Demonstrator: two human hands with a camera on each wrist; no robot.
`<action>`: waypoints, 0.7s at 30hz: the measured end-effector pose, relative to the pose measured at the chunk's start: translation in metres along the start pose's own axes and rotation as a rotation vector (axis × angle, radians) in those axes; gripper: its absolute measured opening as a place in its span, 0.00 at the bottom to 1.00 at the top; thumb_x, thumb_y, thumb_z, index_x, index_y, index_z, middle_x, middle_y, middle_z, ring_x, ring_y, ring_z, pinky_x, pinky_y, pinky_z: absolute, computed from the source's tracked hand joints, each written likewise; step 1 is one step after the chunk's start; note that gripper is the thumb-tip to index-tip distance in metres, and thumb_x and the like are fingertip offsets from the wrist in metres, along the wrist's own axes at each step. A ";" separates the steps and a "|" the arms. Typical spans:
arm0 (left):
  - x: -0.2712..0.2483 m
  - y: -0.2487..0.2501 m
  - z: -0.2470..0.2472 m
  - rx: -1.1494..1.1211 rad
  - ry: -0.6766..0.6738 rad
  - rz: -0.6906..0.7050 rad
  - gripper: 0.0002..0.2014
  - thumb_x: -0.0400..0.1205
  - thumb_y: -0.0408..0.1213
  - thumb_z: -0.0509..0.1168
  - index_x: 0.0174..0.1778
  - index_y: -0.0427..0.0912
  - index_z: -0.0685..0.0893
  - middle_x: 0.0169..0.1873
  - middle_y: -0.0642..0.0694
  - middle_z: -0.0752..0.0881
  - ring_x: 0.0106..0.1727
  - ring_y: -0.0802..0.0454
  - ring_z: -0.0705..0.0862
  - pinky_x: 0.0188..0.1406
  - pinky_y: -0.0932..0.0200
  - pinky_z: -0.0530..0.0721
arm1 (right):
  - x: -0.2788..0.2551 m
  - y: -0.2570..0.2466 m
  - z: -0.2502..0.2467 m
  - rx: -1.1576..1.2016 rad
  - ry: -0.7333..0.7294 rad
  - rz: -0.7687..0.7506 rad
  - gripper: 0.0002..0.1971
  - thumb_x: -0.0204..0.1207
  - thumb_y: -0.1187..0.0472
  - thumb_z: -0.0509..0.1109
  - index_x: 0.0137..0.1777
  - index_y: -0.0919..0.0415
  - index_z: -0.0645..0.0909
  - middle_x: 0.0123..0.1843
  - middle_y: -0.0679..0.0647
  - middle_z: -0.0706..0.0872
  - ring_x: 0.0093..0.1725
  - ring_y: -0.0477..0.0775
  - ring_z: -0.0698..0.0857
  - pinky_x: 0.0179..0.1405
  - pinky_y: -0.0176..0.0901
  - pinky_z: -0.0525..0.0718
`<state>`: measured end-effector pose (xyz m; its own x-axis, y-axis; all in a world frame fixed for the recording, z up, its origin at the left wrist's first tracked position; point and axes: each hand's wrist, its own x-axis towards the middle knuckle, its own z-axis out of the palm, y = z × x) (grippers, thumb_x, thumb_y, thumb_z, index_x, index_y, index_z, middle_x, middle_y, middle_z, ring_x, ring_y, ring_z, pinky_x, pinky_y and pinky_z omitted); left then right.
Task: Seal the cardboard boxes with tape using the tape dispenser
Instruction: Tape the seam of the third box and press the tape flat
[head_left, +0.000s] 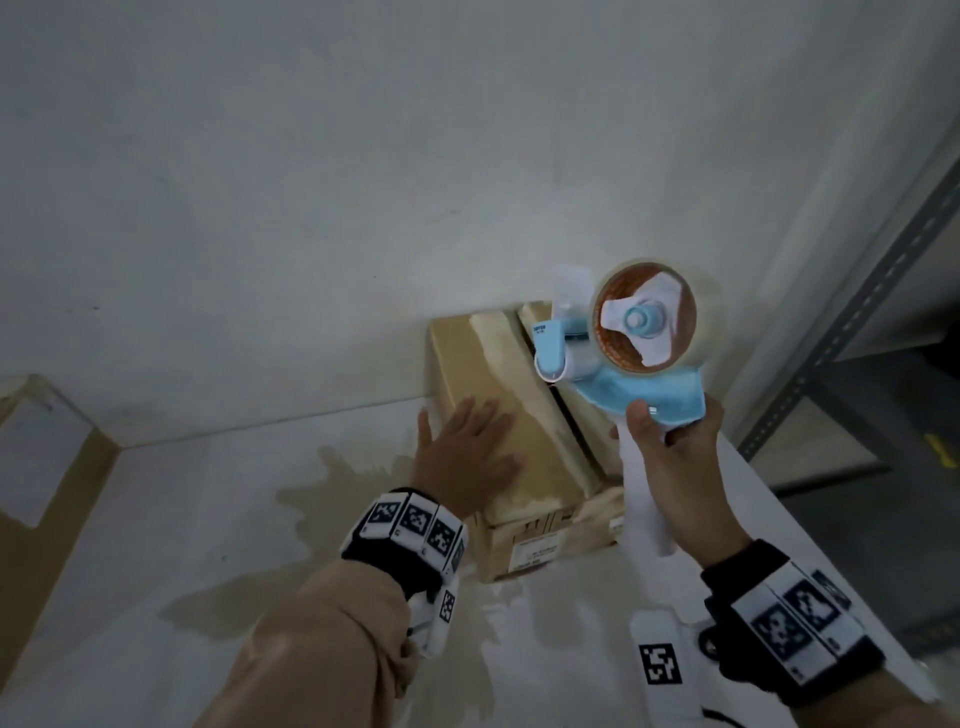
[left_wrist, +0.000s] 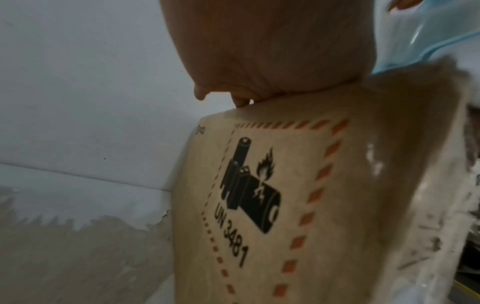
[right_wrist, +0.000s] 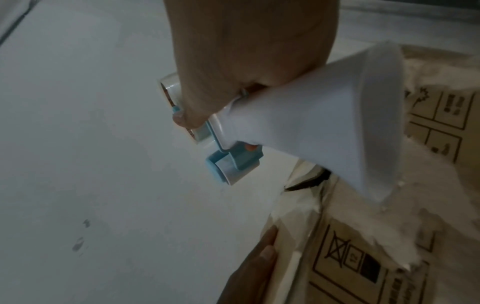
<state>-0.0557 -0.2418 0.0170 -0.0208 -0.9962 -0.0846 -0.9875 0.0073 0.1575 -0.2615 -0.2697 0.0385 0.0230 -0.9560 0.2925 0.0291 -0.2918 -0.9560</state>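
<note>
1 torn cardboard box (head_left: 498, 395) — blue plastic dispenser (head_left: 623, 358)

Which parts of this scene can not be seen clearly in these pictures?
- Brown cardboard box: inside hidden by flaps, all views.
- Its white label: print too small, head view.
- Blue and white tape dispenser: tape end lost in blur, right wrist view.
- Left hand: fingers hidden behind palm, left wrist view.

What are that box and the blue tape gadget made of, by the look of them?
The box looks like brown cardboard, matt, with printed symbols and pale fuzzy patches where old tape seems to have torn its surface. The dispenser in the right hand looks like moulded plastic, smooth and slightly glossy, light blue with a white handle. Its tape looks like clear shiny film on a brown core.
</note>
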 end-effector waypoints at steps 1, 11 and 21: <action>-0.004 -0.001 0.002 0.011 0.020 -0.004 0.28 0.84 0.58 0.45 0.80 0.56 0.53 0.82 0.56 0.50 0.83 0.53 0.45 0.77 0.32 0.40 | 0.001 0.003 0.000 -0.010 0.002 0.002 0.23 0.68 0.44 0.72 0.57 0.49 0.67 0.56 0.48 0.80 0.54 0.39 0.83 0.50 0.28 0.81; -0.065 0.015 0.015 0.039 0.219 -0.050 0.38 0.72 0.65 0.40 0.70 0.49 0.76 0.68 0.48 0.78 0.69 0.45 0.75 0.72 0.27 0.53 | -0.003 0.022 -0.012 0.003 -0.067 0.144 0.46 0.63 0.33 0.70 0.70 0.66 0.60 0.66 0.64 0.77 0.52 0.52 0.87 0.51 0.42 0.86; -0.128 0.021 0.018 0.164 0.533 0.150 0.15 0.73 0.50 0.59 0.34 0.50 0.89 0.27 0.52 0.83 0.27 0.49 0.80 0.54 0.52 0.71 | -0.019 0.005 -0.015 0.073 -0.264 0.152 0.47 0.61 0.30 0.71 0.66 0.70 0.70 0.61 0.68 0.82 0.54 0.66 0.85 0.53 0.62 0.85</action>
<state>-0.0767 -0.1124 0.0129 -0.1224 -0.8889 0.4414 -0.9921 0.1224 -0.0287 -0.2763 -0.2535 0.0275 0.2905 -0.9449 0.1512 0.0766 -0.1345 -0.9879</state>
